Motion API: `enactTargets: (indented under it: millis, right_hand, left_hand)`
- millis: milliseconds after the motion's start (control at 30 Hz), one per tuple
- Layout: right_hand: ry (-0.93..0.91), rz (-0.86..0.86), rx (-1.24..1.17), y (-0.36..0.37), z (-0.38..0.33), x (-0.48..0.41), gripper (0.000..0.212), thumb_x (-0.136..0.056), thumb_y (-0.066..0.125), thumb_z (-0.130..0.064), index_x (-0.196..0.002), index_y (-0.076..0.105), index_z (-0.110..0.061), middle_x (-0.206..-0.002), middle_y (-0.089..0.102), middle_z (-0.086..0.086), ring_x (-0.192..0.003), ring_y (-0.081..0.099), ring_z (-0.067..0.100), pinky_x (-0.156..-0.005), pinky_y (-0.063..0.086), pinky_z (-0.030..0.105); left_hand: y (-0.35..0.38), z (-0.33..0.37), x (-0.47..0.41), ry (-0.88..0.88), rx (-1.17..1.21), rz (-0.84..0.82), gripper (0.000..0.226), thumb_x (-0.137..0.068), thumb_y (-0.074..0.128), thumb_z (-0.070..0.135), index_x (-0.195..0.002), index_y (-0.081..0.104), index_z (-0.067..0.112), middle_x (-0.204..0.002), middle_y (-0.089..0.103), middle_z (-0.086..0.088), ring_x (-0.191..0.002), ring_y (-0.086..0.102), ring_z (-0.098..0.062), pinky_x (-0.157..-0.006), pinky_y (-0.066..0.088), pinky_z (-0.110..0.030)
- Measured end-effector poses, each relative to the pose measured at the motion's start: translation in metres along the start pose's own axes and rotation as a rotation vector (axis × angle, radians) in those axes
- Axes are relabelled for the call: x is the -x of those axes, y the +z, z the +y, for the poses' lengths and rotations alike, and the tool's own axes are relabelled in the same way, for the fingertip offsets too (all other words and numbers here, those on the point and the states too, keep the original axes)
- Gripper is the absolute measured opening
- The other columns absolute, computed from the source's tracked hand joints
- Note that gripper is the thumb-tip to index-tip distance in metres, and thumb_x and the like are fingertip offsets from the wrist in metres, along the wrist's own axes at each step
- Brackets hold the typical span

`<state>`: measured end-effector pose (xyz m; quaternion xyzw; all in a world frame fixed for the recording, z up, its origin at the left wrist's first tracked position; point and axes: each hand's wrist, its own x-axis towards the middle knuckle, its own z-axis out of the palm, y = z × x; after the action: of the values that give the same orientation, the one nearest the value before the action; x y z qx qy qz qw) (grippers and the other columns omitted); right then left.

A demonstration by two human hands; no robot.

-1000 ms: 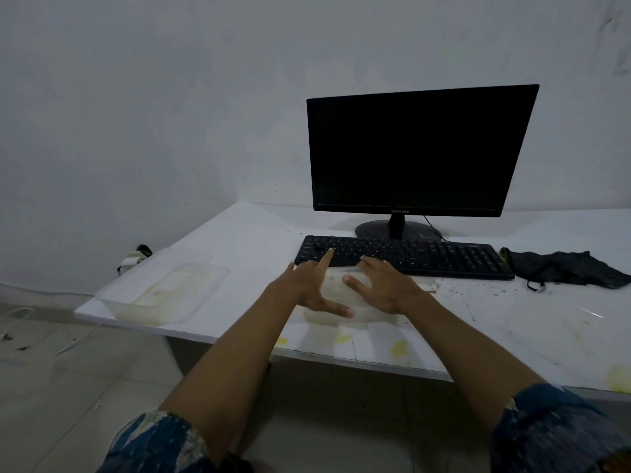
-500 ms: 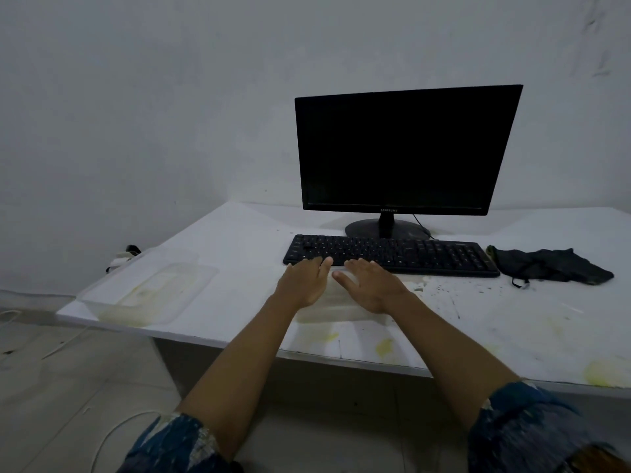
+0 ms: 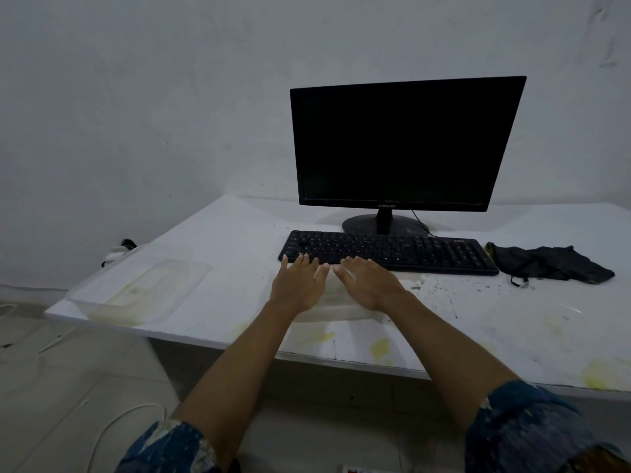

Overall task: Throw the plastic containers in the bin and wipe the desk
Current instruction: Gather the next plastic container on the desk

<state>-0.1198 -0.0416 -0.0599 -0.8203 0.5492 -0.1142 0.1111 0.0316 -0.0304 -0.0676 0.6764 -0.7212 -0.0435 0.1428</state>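
Head view: both hands, left hand [image 3: 298, 285] and right hand [image 3: 370, 285], lie spread flat over a clear container [image 3: 336, 307] just before the keyboard [image 3: 389, 252]; another container [image 3: 143, 290] sits left on the table [image 3: 239, 240].

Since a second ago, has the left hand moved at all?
Yes. The left hand has flattened and edged toward the keyboard, its fingertips now at the keyboard's front edge, over the clear container.

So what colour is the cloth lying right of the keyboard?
Black, or very dark; the cloth shows in the head view.
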Motion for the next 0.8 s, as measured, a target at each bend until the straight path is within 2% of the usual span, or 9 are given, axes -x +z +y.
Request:
enactTargets:
  millis: [167,300,367,433,500,567,667,733,800]
  right_hand:
    - [0.035,0.017,-0.051,-0.001,0.001,-0.006,0.056,-0.1,0.023,-0.047,-0.146,0.035,-0.016,-0.153,0.033,0.004,-0.143,0.026,0.019,-0.116,0.02,0.035]
    - [0.046,0.032,-0.088,0.001,0.004,-0.008,0.057,-0.099,0.024,-0.05,-0.144,0.039,-0.019,-0.151,0.037,0.003,-0.141,0.029,0.019,-0.114,0.025,0.038]
    - [0.029,0.044,-0.086,0.002,0.004,-0.005,0.058,-0.098,0.024,-0.051,-0.144,0.039,-0.018,-0.151,0.037,0.003,-0.141,0.029,0.018,-0.113,0.026,0.037]
    - [0.014,0.055,-0.067,0.003,0.003,-0.003,0.06,-0.098,0.024,-0.052,-0.145,0.036,-0.017,-0.152,0.035,0.003,-0.142,0.027,0.018,-0.113,0.025,0.036]
    - [0.011,0.06,-0.041,0.003,0.003,-0.002,0.061,-0.099,0.021,-0.052,-0.146,0.033,-0.015,-0.154,0.032,0.003,-0.144,0.023,0.018,-0.116,0.019,0.036]
    - [0.005,0.045,0.01,0.003,0.004,-0.003,0.061,-0.1,0.017,-0.049,-0.148,0.029,-0.014,-0.156,0.027,0.004,-0.146,0.019,0.019,-0.119,0.009,0.037]
    - [0.033,0.039,-0.018,0.003,0.005,-0.007,0.058,-0.1,0.016,-0.048,-0.146,0.035,-0.018,-0.153,0.035,0.005,-0.144,0.024,0.02,-0.119,0.008,0.039]
    - [0.056,0.058,-0.07,0.001,0.006,-0.008,0.055,-0.099,0.02,-0.049,-0.142,0.042,-0.022,-0.147,0.043,0.007,-0.14,0.032,0.023,-0.117,0.016,0.04]
    - [0.083,0.067,-0.133,-0.002,0.005,-0.008,0.052,-0.099,0.024,-0.049,-0.139,0.047,-0.026,-0.143,0.048,0.01,-0.136,0.038,0.027,-0.111,0.028,0.043]
  left_hand:
    - [-0.015,0.005,0.002,-0.016,-0.025,-0.08,0.053,-0.103,0.018,0.038,-0.142,0.037,0.008,-0.151,0.033,-0.011,-0.143,0.022,-0.029,-0.117,0.016,-0.041]
    - [-0.012,0.001,0.006,-0.032,0.054,-0.017,0.049,-0.102,0.02,0.04,-0.132,0.049,0.014,-0.141,0.047,-0.005,-0.135,0.037,-0.027,-0.109,0.03,-0.041]
    - [-0.012,0.001,0.008,-0.062,0.211,0.017,0.049,-0.102,0.02,0.04,-0.133,0.05,0.017,-0.142,0.048,-0.003,-0.136,0.037,-0.025,-0.11,0.029,-0.041]
    - [-0.013,0.004,0.011,-0.094,0.302,0.014,0.052,-0.102,0.018,0.042,-0.144,0.036,0.017,-0.154,0.031,-0.002,-0.145,0.022,-0.024,-0.115,0.019,-0.041]
    - [-0.014,0.006,0.013,-0.091,0.296,-0.003,0.054,-0.102,0.016,0.042,-0.148,0.026,0.015,-0.159,0.013,-0.001,-0.148,0.005,-0.024,-0.118,0.01,-0.043]
    - [-0.013,0.007,0.012,-0.088,0.263,-0.019,0.054,-0.102,0.016,0.041,-0.147,0.027,0.013,-0.16,0.004,0.0,-0.148,-0.001,-0.026,-0.118,0.007,-0.044]
    - [-0.01,0.003,0.006,-0.13,0.152,-0.022,0.059,-0.1,0.017,0.048,-0.145,0.033,0.013,-0.16,0.012,-0.001,-0.147,0.008,-0.033,-0.115,0.019,-0.047]
    - [-0.009,0.001,0.001,-0.131,0.071,-0.04,0.061,-0.099,0.018,0.049,-0.145,0.033,0.012,-0.158,0.019,-0.003,-0.145,0.017,-0.035,-0.114,0.023,-0.045]
    - [-0.01,-0.002,-0.001,-0.112,0.035,-0.046,0.061,-0.099,0.018,0.05,-0.14,0.04,0.011,-0.155,0.029,-0.005,-0.141,0.028,-0.034,-0.11,0.028,-0.045]
